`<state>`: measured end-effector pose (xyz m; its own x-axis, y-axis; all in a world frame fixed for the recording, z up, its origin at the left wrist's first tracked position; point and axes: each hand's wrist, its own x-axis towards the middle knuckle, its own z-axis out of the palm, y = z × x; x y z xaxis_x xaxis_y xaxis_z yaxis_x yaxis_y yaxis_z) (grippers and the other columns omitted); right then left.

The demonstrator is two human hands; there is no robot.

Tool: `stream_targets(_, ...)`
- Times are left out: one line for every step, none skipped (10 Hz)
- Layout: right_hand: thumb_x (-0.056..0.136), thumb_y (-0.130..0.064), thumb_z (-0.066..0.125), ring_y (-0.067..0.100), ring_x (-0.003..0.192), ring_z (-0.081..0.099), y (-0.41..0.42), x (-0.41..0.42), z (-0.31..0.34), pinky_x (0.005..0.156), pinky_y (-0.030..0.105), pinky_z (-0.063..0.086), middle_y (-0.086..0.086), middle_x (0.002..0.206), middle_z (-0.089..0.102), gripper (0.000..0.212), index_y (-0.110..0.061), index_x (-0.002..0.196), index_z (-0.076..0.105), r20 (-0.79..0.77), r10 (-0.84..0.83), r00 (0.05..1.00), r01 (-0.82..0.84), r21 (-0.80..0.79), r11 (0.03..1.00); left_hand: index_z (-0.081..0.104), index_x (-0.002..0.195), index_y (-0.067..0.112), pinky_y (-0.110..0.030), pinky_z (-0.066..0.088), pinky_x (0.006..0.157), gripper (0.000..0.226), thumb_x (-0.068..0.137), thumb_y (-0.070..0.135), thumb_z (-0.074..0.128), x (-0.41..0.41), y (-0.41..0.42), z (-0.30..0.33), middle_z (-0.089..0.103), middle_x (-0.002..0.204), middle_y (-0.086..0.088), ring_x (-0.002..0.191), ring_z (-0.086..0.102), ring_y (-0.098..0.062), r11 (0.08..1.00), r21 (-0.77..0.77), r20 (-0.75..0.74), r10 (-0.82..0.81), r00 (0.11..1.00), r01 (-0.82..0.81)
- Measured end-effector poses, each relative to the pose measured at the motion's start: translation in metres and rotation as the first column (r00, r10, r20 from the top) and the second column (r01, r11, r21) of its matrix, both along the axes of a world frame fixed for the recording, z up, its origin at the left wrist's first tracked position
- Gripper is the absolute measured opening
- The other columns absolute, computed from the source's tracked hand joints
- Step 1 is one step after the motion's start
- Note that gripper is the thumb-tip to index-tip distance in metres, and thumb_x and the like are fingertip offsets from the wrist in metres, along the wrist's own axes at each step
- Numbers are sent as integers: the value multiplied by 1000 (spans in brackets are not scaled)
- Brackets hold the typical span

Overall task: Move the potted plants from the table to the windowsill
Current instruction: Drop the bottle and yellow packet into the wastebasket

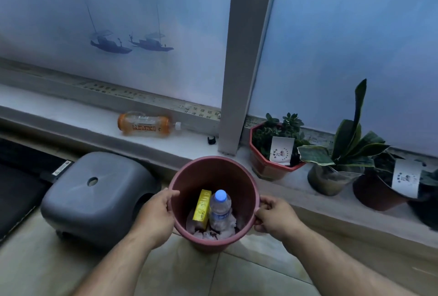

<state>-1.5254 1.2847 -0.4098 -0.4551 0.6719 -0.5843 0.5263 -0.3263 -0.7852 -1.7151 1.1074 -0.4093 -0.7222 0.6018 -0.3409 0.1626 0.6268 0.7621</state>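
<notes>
Two bare forearms enter from about 7 and 5 o'clock, with no sleeves, watch, bands or gloves showing. The left hand (158,214) and right hand (272,215) are bare, with no rings visible. Fine hair shows along both forearms. Fingernails look short and plain.

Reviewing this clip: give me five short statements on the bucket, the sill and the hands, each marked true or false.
1. Both hands, left hand and right hand, grip the pink bucket by its rim. True.
2. The bucket is empty. False: it holds a water bottle and a yellow box.
3. The orange bottle stands upright. False: it lies on its side on the windowsill.
4. Potted plants sit on the sill. True.
5. The grey stool is right of the bucket. False: left.
</notes>
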Motion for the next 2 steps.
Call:
stream_targets(97,12,45,19,57,48,-4,3,-4,53,30,46,15,72,50,33,-9,104,70,-52,0,999,0,12,1000,65,89,34,-16,51,76,39,94,-2,54,5,0,-5,57,114,24,100,61,-5,999,36,-36,-10,999,12)
stream_targets(98,8,47,10,49,53,-7,6,-5,50,20,47,5,62,59,33,-10,109,72,-42,22,999,-19,56,998,63,125,21,-29,48,99,42,93,-4,50,2,-3,-8,49,146,4,128,51,-16,998,-49,-61,-41,997,38)
